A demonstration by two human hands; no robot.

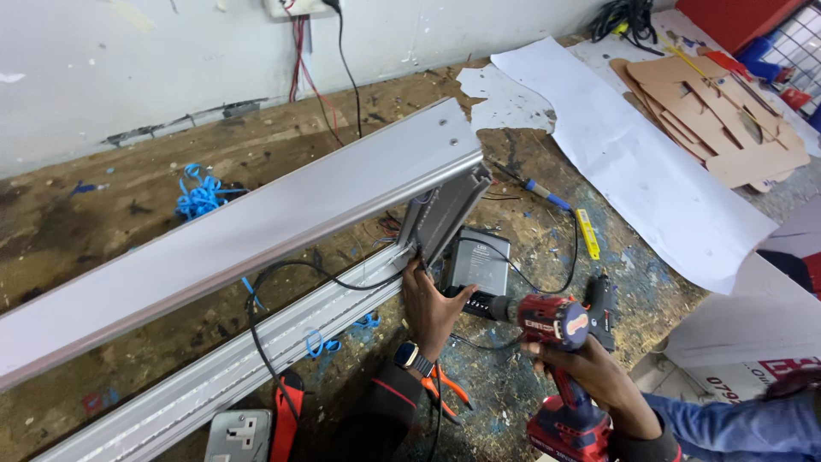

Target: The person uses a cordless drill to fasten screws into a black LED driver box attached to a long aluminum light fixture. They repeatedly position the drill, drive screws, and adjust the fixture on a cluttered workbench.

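A long grey aluminium housing lies diagonally across the workbench, with a ribbed aluminium rail beside it. My left hand, with a watch on the wrist, presses its fingers against the housing's open end where a black cable comes out. My right hand grips a red cordless drill. The drill's chuck points left and sits just beside my left thumb. A grey rectangular box lies right behind the two hands.
Orange-handled pliers lie under my left wrist, and a wall socket plate sits at the bottom. A black tool, yellow cutter, blue screwdriver, white paper and cardboard lie to the right. A person's blue sleeve is at bottom right.
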